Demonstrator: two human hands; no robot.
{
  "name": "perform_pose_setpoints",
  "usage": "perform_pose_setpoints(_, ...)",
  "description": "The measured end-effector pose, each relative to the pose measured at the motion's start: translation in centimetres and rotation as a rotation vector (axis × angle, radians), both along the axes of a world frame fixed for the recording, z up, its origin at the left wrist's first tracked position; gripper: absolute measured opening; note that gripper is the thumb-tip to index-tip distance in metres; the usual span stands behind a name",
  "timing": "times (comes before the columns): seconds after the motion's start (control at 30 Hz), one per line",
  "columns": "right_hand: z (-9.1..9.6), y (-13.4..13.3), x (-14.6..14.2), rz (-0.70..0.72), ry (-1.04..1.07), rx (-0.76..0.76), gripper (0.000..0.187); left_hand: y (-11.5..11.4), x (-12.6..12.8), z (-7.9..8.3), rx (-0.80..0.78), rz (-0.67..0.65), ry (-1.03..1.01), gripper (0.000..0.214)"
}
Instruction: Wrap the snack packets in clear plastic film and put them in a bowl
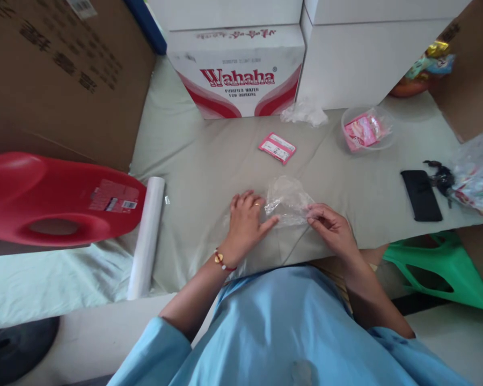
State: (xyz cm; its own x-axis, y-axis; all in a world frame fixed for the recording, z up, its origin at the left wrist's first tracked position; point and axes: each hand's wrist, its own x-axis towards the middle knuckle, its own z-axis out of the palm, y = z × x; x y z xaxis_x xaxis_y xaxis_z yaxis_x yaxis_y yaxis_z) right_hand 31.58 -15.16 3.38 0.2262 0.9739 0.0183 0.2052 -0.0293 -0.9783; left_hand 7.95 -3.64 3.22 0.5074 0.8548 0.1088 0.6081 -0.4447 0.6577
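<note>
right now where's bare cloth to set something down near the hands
Bare cloth lies between the white roll and the left hand, and between the right hand and the black phone. Crowded: the clear plastic bag between the hands, and the right edge by the phone.
</note>
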Motion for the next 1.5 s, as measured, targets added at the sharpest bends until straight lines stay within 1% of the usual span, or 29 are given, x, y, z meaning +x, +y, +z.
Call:
perform_pose_setpoints(0.03, -0.1, -0.1, 0.2, -0.007, -0.01, 0.001, 0.022, 0.5, 0.4, -0.3, -0.042, 0.041, -0.073, 0.037)
perform_pose_setpoints(0.1, -0.5, -0.7, 0.9, -0.057, -0.02, -0.028, 0.025, 1.4, 0.5, -0.9, -0.173, 0.169, -0.273, 0.04)
perform_pose_setpoints(0.17, -1.1, -1.5, 1.7, -0.13, -0.013, -0.092, 0.028, 2.2, -0.1, -1.2, -0.365, 0.309, -0.5, 0.043)
perform_pose_setpoints(0.23, -1.8, -2.3, 2.6, -0.168, 0.004, -0.167, 0.032, 2.7, -1.1, -1.4, -0.542, 0.422, -0.668, 0.045)
perform_pose_setpoints(0.3, -2.2, -2.7, 3.5, -0.139, 0.032, -0.234, 0.036, 2.8, -2.2, -1.7, -0.646, 0.507, -0.737, 0.046)
perform_pose_setpoints(0.4, -2.2, -2.4, 4.6, -0.122, 0.081, -0.265, 0.043, 2.5, -3.4, -2.0, -0.699, 0.576, -0.745, 0.041)
perform_pose_setpoints(0.5, -1.6, -0.9, 5.1, -0.155, 0.129, -0.22, 0.054, 1.7, -3.9, -1.8, -0.736, 0.56, -0.761, 0.039)
perform_pose_setpoints(0.57, -1.3, 0.5, 4.8, -0.104, 0.182, -0.234, 0.064, 1.0, -3.7, -1.2, -0.775, 0.492, -0.779, 0.048)
perform_pose_setpoints(0.63, -1.3, 1.8, 4.1, -0.014, 0.226, -0.289, 0.07, 0.5, -3.5, -0.2, -0.804, 0.41, -0.81, 0.063)
perform_pose_setpoints(0.73, -1.7, 3.5, 2.7, 0.065, 0.251, -0.354, 0.068, -0.1, -3.5, 1.5, -0.804, 0.316, -0.891, 0.079)
perform_pose_setpoints(0.83, -2.4, 4.7, 1.4, 0.074, 0.323, -0.386, 0.062, -0.2, -3.7, 2.5, -0.819, 0.251, -0.923, 0.087)
perform_pose_setpoints(0.87, -2.5, 5.0, 1.1, 0.086, 0.337, -0.386, 0.061, -0.1, -3.8, 2.5, -0.834, 0.24, -0.916, 0.089)
perform_pose_setpoints(0.93, -2.8, 5.8, 0.7, 0.147, 0.315, -0.366, 0.062, 0.3, -3.9, 2.1, -0.861, 0.242, -0.889, 0.09)
perform_pose_setpoints(0.97, -2.9, 6.2, 0.6, 0.194, 0.284, -0.351, 0.059, 0.5, -3.9, 1.6, -0.868, 0.252, -0.872, 0.09)
perform_pose_setpoints(1.0, -2.9, 6.8, 0.6, 0.24, 0.248, -0.337, 0.052, 0.8, -3.9, 1.1, -0.865, 0.264, -0.855, 0.09)
perform_pose_setpoints(1.07, -2.9, 8.3, 1.0, 0.293, 0.168, -0.31, 0.037, 1.4, -4.0, -0.1, -0.826, 0.296, -0.82, 0.093)
perform_pose_setpoints(1.1, -2.9, 9.2, 1.3, 0.29, 0.123, -0.293, 0.033, 1.8, -4.1, -0.8, -0.793, 0.319, -0.804, 0.096)
perform_pose_setpoints(1.2, -2.4, 12.5, 2.5, 0.236, -0.023, -0.21, 0.03, 2.8, -4.9, -2.4, -0.662, 0.446, -0.753, 0.095)
perform_pose_setpoints(1.3, -1.6, 16.0, 3.7, 0.256, -0.177, -0.131, 0.026, 3.7, -6.0, -3.3, -0.491, 0.616, -0.629, 0.084)
perform_pose_setpoints(1.33, -1.3, 17.2, 4.2, 0.261, -0.242, -0.105, 0.025, 3.8, -6.3, -3.3, -0.402, 0.665, -0.557, 0.081)
perform_pose_setpoints(1.4, -0.7, 19.4, 5.1, 0.221, -0.396, -0.05, 0.024, 3.9, -7.0, -3.0, -0.148, 0.717, -0.378, 0.075)
perform_pose_setpoints(1.43, -0.4, 20.5, 5.6, 0.17, -0.485, -0.027, 0.024, 3.9, -7.1, -2.7, 0.004, 0.705, -0.286, 0.068)
perform_pose_setpoints(1.47, -0.3, 21.5, 6.1, 0.109, -0.575, -0.013, 0.025, 3.9, -7.2, -2.4, 0.147, 0.657, -0.204, 0.058)
perform_pose_setpoints(1.5, -0.2, 22.6, 6.5, 0.055, -0.661, -0.013, 0.025, 3.9, -7.2, -2.0, 0.26, 0.568, -0.139, 0.045)
